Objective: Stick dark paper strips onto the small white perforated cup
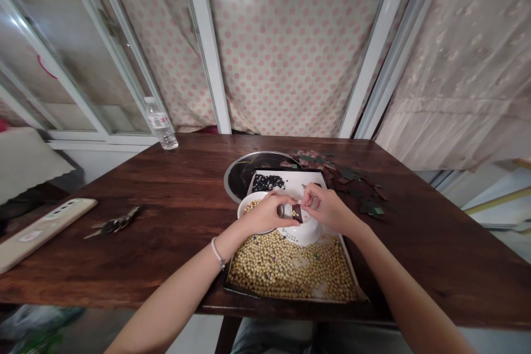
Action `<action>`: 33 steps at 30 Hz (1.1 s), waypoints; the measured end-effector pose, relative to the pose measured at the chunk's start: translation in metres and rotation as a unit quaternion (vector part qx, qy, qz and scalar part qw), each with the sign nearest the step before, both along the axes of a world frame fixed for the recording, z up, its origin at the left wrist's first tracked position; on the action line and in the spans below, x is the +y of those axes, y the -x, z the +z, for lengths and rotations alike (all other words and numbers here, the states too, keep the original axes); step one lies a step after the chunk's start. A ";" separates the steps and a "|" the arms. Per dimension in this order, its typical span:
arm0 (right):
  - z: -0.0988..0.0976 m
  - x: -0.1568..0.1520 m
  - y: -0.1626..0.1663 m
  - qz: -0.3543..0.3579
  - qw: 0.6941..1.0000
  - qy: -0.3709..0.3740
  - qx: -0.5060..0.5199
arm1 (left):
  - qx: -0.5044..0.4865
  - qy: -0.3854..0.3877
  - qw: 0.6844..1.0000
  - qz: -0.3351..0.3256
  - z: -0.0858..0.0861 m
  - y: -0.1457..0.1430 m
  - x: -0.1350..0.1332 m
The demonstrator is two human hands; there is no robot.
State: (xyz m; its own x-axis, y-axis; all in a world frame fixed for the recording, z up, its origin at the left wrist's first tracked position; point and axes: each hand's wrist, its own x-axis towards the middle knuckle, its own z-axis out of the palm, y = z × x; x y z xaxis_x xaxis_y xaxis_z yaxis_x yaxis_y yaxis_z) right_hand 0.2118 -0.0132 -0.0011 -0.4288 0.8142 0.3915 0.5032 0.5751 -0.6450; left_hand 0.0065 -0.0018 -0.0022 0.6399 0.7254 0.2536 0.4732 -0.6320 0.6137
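Observation:
My left hand point(274, 213) has its thumb and fingers closed on the edges of a small dark brown square piece point(296, 219) with a few pale yellow beads on it. Close beside it, my right hand point(326, 207) is pinched at the piece's right side; whatever lies between its fingertips is too small to make out. Beneath both hands sits a white bowl point(305, 234), with a second white bowl point(241, 211) holding yellowish and orange beads partly behind my left hand. Both bowls are in a shallow dark-edged tray point(319, 178), whose near part is filled with pale yellow beads point(286, 268).
Black beads point(267, 182) lie in the tray's far left corner. Behind it is a round dark disc point(236, 177), with dark green and reddish scraps point(348, 174) to the right. A water bottle point(161, 124), keys point(112, 225) and a phone point(45, 232) rest on the wooden table point(174, 243).

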 end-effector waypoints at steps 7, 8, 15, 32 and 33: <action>-0.006 0.001 0.006 0.020 1.000 0.000 -0.003 | 0.008 -0.003 1.000 -0.013 0.000 -0.001 0.001; -0.007 0.001 0.006 0.023 1.000 0.005 0.002 | 0.007 -0.004 1.000 -0.015 0.000 -0.001 0.001; -0.008 0.001 0.006 0.029 1.000 0.004 0.011 | 0.010 -0.011 1.000 -0.012 -0.002 -0.001 0.002; -0.010 0.002 0.009 0.021 1.000 -0.021 0.006 | 0.010 -0.012 1.000 -0.009 -0.001 -0.001 0.002; -0.010 0.002 0.009 0.018 1.000 -0.021 0.008 | 0.010 -0.012 1.000 -0.011 -0.001 -0.001 0.002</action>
State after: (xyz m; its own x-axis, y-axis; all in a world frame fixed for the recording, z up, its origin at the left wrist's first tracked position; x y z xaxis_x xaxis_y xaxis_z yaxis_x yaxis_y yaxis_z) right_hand 0.2028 -0.0110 -0.0110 -0.4520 0.7805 0.4319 0.4714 0.6200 -0.6272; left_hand 0.0074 -0.0001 -0.0031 0.6605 0.7052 0.2579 0.4711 -0.6567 0.5890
